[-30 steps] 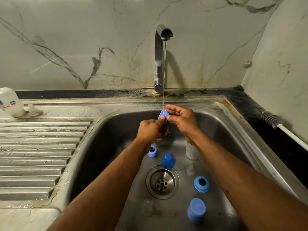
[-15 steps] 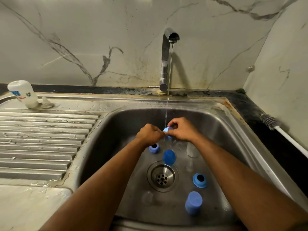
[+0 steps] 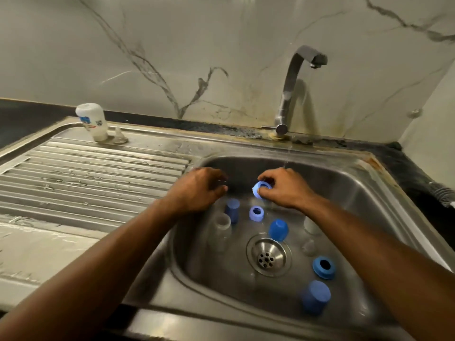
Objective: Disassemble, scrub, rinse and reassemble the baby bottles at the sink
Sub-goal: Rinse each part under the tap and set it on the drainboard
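Note:
My right hand (image 3: 283, 190) pinches a blue bottle collar ring (image 3: 261, 189) over the back of the sink basin (image 3: 344, 188), just left of the thin water stream. Apart from it, to the left, my left hand (image 3: 197, 190) hovers with curled fingers; whether it holds a clear part I cannot tell. On the basin floor lie another blue ring (image 3: 256, 213), a third ring (image 3: 323, 267), blue caps (image 3: 232, 209) (image 3: 278, 229) (image 3: 315, 296), a clear bottle (image 3: 221, 225), a second clear bottle (image 3: 311, 225) and a clear nipple (image 3: 307, 247).
The faucet (image 3: 290, 94) at the back runs a thin stream. A white bottle (image 3: 92, 121) and a clear nipple (image 3: 120, 137) stand at the back of the ribbed drainboard (image 3: 86, 173). The drain (image 3: 268, 257) sits mid-basin. A bottle brush (image 3: 443, 193) lies on the right counter.
My hands have separated: the left one let go of the blue ring and moved left, while the right keeps the ring. The view has swung left and down.

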